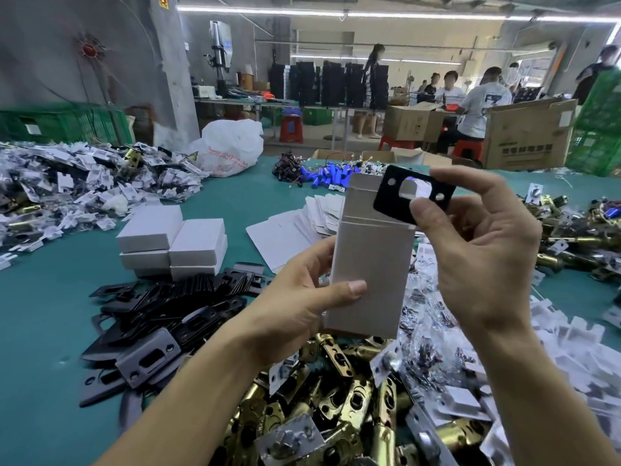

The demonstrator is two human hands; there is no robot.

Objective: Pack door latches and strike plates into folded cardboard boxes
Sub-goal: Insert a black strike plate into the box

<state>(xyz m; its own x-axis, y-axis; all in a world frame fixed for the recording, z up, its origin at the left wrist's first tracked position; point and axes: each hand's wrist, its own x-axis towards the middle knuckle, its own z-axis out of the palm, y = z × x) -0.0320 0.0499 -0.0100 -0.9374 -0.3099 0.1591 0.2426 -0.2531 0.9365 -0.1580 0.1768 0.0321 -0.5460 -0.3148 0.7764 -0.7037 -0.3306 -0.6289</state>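
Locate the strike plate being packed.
Head view, right of centre: the right hand pinches the black strike plate at the open top of the white box that the left hand holds.

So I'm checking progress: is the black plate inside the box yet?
Out. The right hand pinches the plate at the open top of the box, which the left hand holds.

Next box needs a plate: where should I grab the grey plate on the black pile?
Pinch the grey plate across its long edges, coming from above. It lies face up on top of the black plates with nothing over it, so both edges look free, and its flat face offers no hold.
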